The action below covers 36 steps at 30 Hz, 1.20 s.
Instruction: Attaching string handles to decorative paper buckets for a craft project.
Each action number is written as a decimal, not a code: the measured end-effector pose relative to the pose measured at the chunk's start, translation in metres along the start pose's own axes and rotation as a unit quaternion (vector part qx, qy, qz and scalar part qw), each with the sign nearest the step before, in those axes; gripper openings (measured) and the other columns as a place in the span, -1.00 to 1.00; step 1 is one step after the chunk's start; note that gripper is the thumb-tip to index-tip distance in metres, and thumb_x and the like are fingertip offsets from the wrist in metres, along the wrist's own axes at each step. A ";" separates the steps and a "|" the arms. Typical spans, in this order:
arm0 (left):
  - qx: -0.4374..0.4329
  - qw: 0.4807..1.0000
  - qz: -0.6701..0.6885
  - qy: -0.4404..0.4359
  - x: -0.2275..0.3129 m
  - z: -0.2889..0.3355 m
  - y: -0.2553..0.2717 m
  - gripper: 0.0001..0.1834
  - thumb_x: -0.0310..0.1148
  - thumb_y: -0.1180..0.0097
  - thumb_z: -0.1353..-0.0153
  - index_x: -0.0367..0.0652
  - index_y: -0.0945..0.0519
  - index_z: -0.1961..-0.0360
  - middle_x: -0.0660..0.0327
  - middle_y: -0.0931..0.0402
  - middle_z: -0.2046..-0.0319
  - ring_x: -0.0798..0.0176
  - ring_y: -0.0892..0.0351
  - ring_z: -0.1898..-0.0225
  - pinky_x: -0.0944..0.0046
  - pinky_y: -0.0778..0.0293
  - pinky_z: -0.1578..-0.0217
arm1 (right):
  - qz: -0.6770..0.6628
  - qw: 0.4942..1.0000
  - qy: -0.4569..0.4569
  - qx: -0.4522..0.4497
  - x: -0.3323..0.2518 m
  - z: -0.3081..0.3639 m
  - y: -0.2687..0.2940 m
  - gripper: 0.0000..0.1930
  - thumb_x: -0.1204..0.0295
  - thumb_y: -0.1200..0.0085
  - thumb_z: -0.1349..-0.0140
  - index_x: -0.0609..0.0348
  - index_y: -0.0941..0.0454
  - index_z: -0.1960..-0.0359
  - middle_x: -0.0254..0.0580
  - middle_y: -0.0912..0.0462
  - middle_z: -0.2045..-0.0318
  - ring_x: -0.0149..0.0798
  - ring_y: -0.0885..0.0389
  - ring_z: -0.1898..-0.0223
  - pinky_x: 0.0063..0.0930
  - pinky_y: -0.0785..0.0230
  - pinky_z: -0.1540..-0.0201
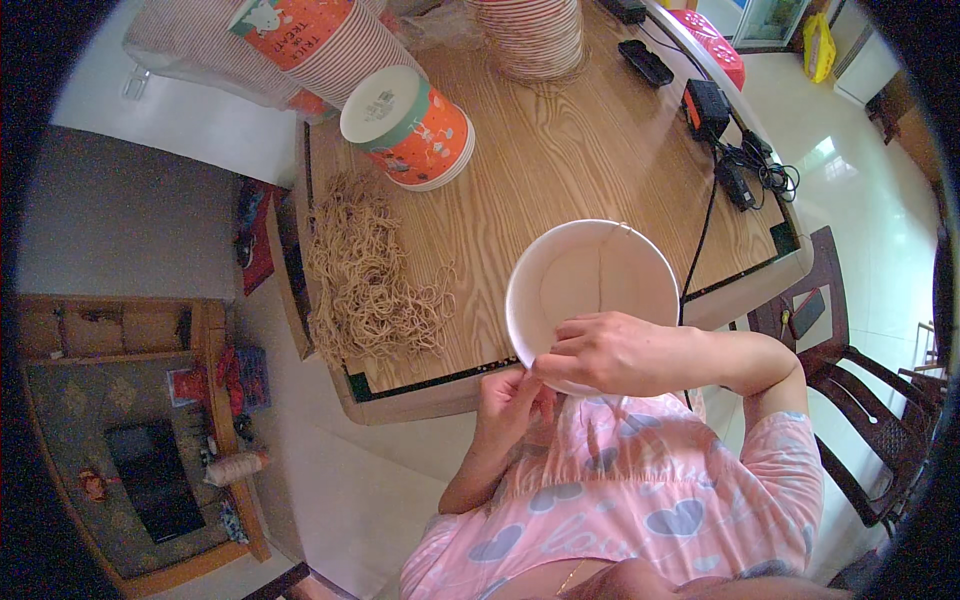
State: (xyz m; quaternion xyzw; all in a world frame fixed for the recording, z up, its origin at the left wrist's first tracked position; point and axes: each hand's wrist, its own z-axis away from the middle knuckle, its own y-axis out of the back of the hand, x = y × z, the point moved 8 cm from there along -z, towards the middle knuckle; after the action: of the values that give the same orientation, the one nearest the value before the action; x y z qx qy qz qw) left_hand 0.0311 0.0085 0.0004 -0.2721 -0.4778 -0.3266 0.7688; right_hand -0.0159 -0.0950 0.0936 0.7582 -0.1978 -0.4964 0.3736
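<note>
Currently: white bucket [575, 275] at table [500, 215] near edge; left hand [505, 402] and right hand [615, 352], fingers pinched closed on near rim, right partly covering it. Tangled tan cords [365, 285] left; orange buckets [425, 130] beyond; black cable [703, 222] just right.

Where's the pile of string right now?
In the head view, the string lies at the left of the table, just below the orange tub and left of the white tub.

L grip [506, 402] nr R grip [612, 352]
</note>
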 end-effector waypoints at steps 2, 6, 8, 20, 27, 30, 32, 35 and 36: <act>-0.002 0.999 0.032 -0.001 0.003 0.001 0.000 -0.56 -0.14 0.06 -0.25 -0.30 -0.50 0.61 0.28 -0.44 0.71 0.48 -0.38 0.69 0.49 -0.24 0.68 | 0.004 1.000 0.000 -0.004 0.001 0.000 -0.001 -0.80 0.41 0.07 -0.07 0.21 -0.30 0.28 -0.08 -0.47 0.50 -0.05 -0.50 0.36 -0.25 -0.39 0.32; -0.013 0.999 0.036 0.010 -0.002 -0.004 0.012 -0.64 -0.19 0.09 -0.27 -0.26 -0.51 0.51 0.28 -0.46 0.65 0.49 -0.40 0.63 0.52 -0.28 0.59 | -0.015 1.000 -0.004 0.011 0.007 0.000 -0.002 -0.76 0.42 0.06 -0.05 0.21 -0.31 0.25 -0.09 -0.47 0.48 -0.04 -0.50 0.32 -0.25 -0.39 0.30; -0.043 0.999 0.026 0.003 -0.001 -0.005 0.007 -0.69 -0.23 0.06 -0.26 -0.26 -0.52 0.48 0.28 -0.47 0.62 0.50 -0.41 0.60 0.52 -0.29 0.56 | -0.013 1.000 -0.002 0.024 0.007 0.000 0.000 -0.75 0.42 0.05 -0.04 0.21 -0.31 0.24 -0.10 -0.47 0.48 -0.04 -0.49 0.31 -0.25 -0.39 0.30; -0.033 0.999 -0.016 -0.021 -0.003 -0.006 0.001 -0.88 -0.46 -0.04 -0.15 -0.33 -0.50 0.35 0.27 -0.51 0.50 0.46 -0.49 0.50 0.47 -0.41 0.47 | -0.018 1.000 -0.007 0.001 0.006 -0.002 0.000 -0.75 0.39 0.02 -0.01 0.18 -0.30 0.27 -0.15 -0.46 0.50 -0.08 -0.48 0.33 -0.26 -0.37 0.29; -0.070 0.996 -0.059 -0.021 -0.014 -0.006 0.003 -0.91 -0.50 -0.06 -0.12 -0.30 -0.51 0.35 0.26 -0.52 0.46 0.45 -0.51 0.48 0.47 -0.45 0.42 | -0.036 0.999 -0.014 -0.014 0.007 -0.001 0.000 -0.76 0.41 0.03 -0.02 0.20 -0.28 0.28 -0.13 -0.47 0.48 -0.07 -0.48 0.33 -0.25 -0.37 0.28; -0.046 0.997 -0.065 -0.004 -0.010 -0.003 0.006 -0.89 -0.52 -0.11 -0.08 -0.30 -0.53 0.35 0.25 -0.52 0.45 0.45 -0.50 0.45 0.47 -0.45 0.41 | -0.030 0.999 -0.021 0.013 0.012 0.003 0.004 -0.74 0.42 0.02 -0.03 0.19 -0.29 0.24 -0.12 -0.48 0.45 -0.05 -0.49 0.30 -0.24 -0.37 0.28; -0.018 0.997 -0.069 0.008 -0.008 -0.001 0.011 -0.86 -0.53 -0.15 -0.04 -0.29 -0.54 0.33 0.24 -0.52 0.44 0.45 -0.50 0.44 0.46 -0.45 0.41 | -0.026 0.998 -0.023 0.049 0.013 0.005 0.011 -0.72 0.43 0.00 -0.03 0.19 -0.30 0.21 -0.11 -0.49 0.44 -0.04 -0.50 0.30 -0.23 -0.37 0.28; 0.062 0.953 -0.134 -0.265 0.047 0.017 0.013 -0.74 -0.58 -0.24 0.07 -0.25 -0.56 0.27 0.22 -0.50 0.44 0.43 -0.49 0.41 0.47 -0.44 0.41 | -0.067 0.993 -0.062 0.073 0.015 0.006 0.022 -0.71 0.44 -0.03 -0.05 0.13 -0.32 0.17 -0.11 -0.50 0.44 -0.02 -0.52 0.32 -0.22 -0.38 0.32; 0.078 0.933 -0.191 -0.296 0.066 0.023 0.005 -0.68 -0.60 -0.26 0.11 -0.22 -0.57 0.24 0.21 -0.49 0.44 0.42 -0.48 0.41 0.47 -0.44 0.42 | -0.112 0.988 -0.069 0.077 0.015 0.007 0.023 -0.74 0.44 -0.04 -0.06 0.11 -0.33 0.19 -0.11 -0.51 0.45 -0.02 -0.53 0.36 -0.23 -0.38 0.36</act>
State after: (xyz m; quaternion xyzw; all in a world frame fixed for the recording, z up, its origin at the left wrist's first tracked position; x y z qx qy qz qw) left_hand 0.0440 0.0122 0.0689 -0.1995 -0.7505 -0.3339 0.5343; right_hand -0.0137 -0.1224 0.1001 0.7662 -0.1743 -0.5695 0.2413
